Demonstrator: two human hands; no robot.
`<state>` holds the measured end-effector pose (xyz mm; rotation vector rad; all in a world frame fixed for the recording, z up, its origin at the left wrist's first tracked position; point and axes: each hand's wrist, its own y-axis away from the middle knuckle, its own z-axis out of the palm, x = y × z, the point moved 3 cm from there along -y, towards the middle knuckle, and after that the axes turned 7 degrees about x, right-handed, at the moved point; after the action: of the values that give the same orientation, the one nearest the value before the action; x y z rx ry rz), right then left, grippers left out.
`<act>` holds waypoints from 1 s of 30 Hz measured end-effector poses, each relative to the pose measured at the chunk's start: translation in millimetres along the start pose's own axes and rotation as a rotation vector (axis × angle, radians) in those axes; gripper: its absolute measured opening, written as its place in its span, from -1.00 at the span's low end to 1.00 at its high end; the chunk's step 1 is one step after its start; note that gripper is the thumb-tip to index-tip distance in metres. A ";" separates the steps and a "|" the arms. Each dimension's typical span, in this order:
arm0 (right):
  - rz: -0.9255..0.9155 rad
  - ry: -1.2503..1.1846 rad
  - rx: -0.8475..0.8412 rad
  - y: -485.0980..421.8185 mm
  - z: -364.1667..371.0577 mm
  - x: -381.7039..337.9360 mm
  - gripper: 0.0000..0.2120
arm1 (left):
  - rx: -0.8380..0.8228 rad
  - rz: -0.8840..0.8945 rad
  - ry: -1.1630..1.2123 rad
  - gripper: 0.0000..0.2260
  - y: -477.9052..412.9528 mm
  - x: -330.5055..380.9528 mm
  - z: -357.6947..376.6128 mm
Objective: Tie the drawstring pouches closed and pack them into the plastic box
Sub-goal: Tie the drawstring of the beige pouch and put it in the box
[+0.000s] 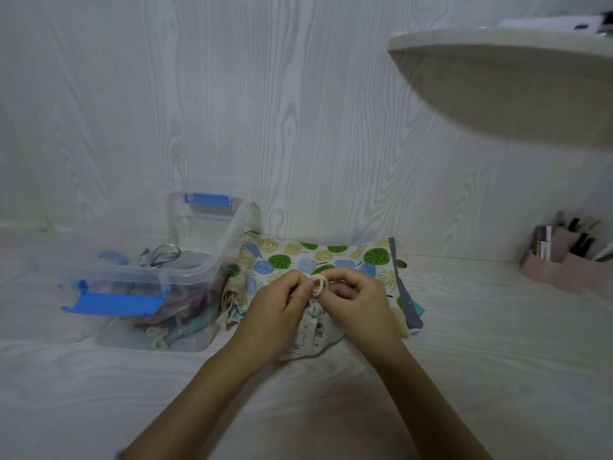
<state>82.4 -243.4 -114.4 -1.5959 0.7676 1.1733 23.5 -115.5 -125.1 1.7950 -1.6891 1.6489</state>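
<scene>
Pouch | L hand + R hand pinch cord | box (clear): pouches

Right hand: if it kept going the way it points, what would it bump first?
Probably the left hand, though depth is unclear. The right hand points leftward, pinching the cream drawstring loop of the small printed pouch, and the left hand's fingertips sit just across that loop.

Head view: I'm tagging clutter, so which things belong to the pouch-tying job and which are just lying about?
Job: small printed pouch, its drawstring pinched by left hand and right hand, tree-print pouch, clear plastic box.
Lying about: pink organiser, white shelf.
</scene>
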 end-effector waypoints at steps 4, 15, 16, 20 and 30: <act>-0.114 0.047 -0.083 -0.6 -1.4 -3.4 -0.67 | -0.047 -0.044 0.076 -0.72 -2.5 -1.2 0.2; 0.328 -0.500 -0.098 -3.4 10.1 18.5 -0.68 | -0.053 -0.030 0.075 -0.75 1.2 7.7 -2.9; 0.356 -0.532 -0.096 -5.2 10.3 20.0 -0.67 | -0.057 -0.023 0.066 -0.75 1.8 7.3 -3.2; 0.462 -0.732 0.018 -11.0 5.9 19.0 -0.75 | -0.058 -0.017 0.030 -0.80 0.1 5.1 -7.1; 0.382 -0.846 0.199 -23.5 -20.6 10.0 -0.80 | -0.009 0.010 -0.094 -0.74 -6.2 -0.6 -21.8</act>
<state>113.3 -254.6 -114.7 -0.6729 0.5937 1.7988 16.1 -96.9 -114.2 1.8910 -1.7439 1.5816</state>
